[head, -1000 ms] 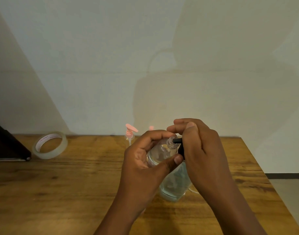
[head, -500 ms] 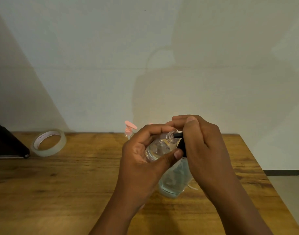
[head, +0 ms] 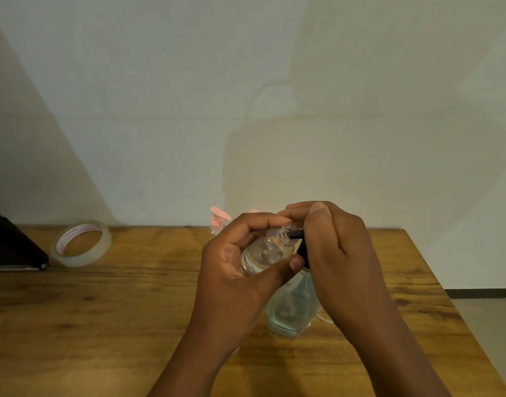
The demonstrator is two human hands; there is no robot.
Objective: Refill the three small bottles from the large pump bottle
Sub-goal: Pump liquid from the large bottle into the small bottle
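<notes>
My left hand (head: pixel 240 265) grips a small clear bottle (head: pixel 264 252), uncapped and tilted, its open neck held against the black nozzle (head: pixel 296 234) of the large pump bottle. The large clear bottle (head: pixel 293 308) stands on the wooden table (head: pixel 117 310), holding pale liquid. My right hand (head: pixel 334 250) is curled over its black pump head, which is mostly hidden beneath the fingers. Behind my left hand stands a small bottle with a pink pump top (head: pixel 218 220). A second pink top (head: pixel 254 211) barely shows beside it.
A roll of clear tape (head: pixel 81 243) lies at the back left of the table. A dark flat object (head: pixel 14 247) leans at the far left edge. The table's right edge drops to a floor (head: pixel 492 325). A pale wall stands right behind the table.
Both hands and the two bottles have stayed together with almost no relative motion. The small shifts in the scene come from my head moving.
</notes>
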